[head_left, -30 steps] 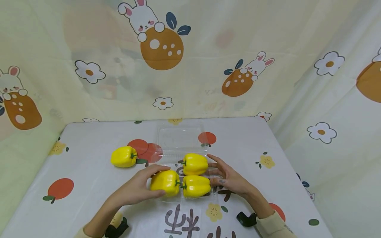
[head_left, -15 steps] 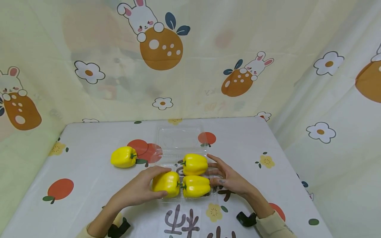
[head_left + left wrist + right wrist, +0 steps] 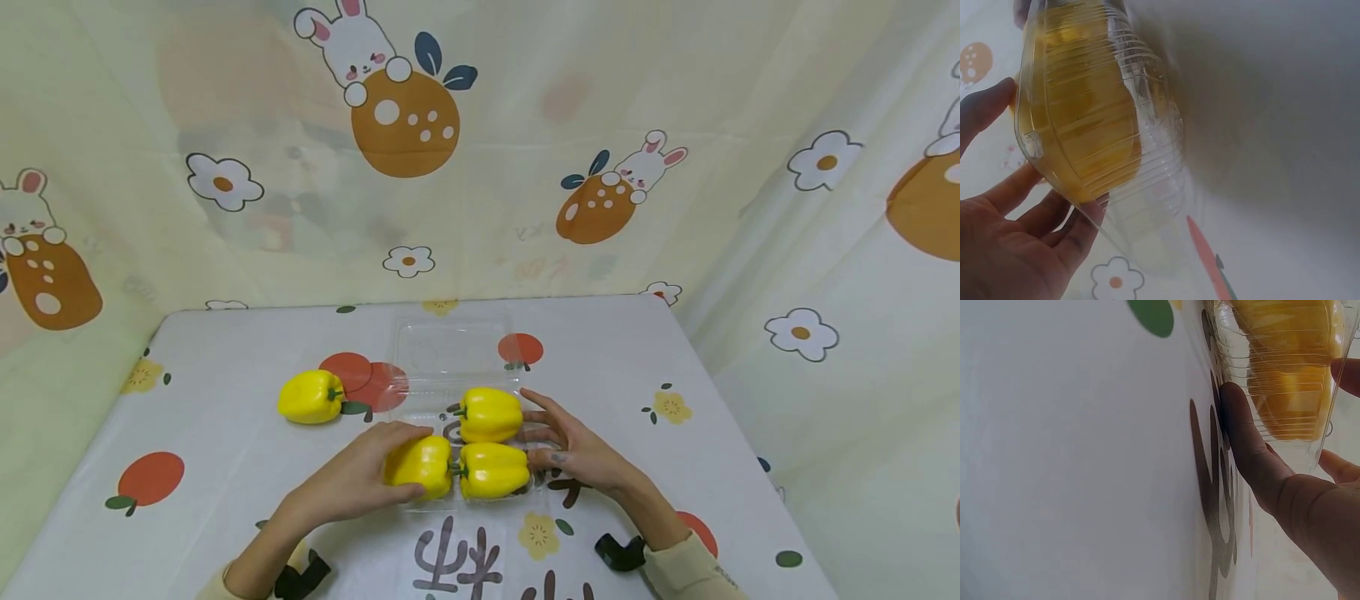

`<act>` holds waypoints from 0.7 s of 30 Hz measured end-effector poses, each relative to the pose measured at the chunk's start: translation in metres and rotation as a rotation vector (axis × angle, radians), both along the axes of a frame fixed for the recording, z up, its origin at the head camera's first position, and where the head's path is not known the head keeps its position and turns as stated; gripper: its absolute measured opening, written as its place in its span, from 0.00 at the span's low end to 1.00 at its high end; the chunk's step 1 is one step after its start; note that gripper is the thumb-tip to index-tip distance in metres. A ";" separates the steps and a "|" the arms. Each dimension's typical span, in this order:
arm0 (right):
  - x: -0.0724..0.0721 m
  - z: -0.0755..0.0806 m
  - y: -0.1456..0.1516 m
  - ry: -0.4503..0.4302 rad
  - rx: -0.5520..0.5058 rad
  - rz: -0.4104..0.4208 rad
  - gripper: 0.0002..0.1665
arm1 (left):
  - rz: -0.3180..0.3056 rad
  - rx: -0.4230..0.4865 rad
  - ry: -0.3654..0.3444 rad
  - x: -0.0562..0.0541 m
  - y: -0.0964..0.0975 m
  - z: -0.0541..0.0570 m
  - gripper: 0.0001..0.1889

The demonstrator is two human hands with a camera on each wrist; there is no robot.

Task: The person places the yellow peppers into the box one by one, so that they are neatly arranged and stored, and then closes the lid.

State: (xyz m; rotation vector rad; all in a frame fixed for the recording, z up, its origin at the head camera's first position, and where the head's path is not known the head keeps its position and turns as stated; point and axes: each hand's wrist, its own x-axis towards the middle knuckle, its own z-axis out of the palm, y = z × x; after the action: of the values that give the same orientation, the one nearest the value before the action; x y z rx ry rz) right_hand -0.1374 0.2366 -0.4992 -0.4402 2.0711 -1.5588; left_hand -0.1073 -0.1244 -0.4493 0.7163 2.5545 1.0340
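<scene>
A clear plastic clamshell box (image 3: 450, 348) lies unfolded on the table, lid toward the back. My left hand (image 3: 355, 475) holds a yellow bell pepper (image 3: 423, 468) in its front left, thumb on the near side and fingers on the far side. Two more yellow peppers, one at the front right (image 3: 495, 471) and one behind it (image 3: 491, 414), sit in the box. My right hand (image 3: 576, 450) rests against the box's right side, fingers fairly straight. In the right wrist view, a finger (image 3: 1244, 425) lies along the ribbed wall.
Another yellow bell pepper (image 3: 311, 397) lies on the table left of the box. The white tablecloth (image 3: 247, 450) has printed fruit and flowers. A patterned curtain (image 3: 487, 208) hangs behind the table. Black straps (image 3: 621, 552) are at both wrists.
My left hand has moved slightly right and nearer, bringing its pepper closer to the front right one. The right hand keeps its place beside the box.
</scene>
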 end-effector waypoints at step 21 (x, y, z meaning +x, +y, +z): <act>0.000 -0.001 0.000 -0.002 -0.002 -0.003 0.56 | -0.004 -0.065 0.016 0.001 0.007 -0.009 0.39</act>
State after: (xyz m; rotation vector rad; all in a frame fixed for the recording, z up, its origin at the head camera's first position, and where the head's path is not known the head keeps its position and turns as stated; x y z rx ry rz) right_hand -0.1377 0.2363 -0.4999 -0.4361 2.0695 -1.5623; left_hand -0.1068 -0.1174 -0.4585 0.7145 2.5867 0.9426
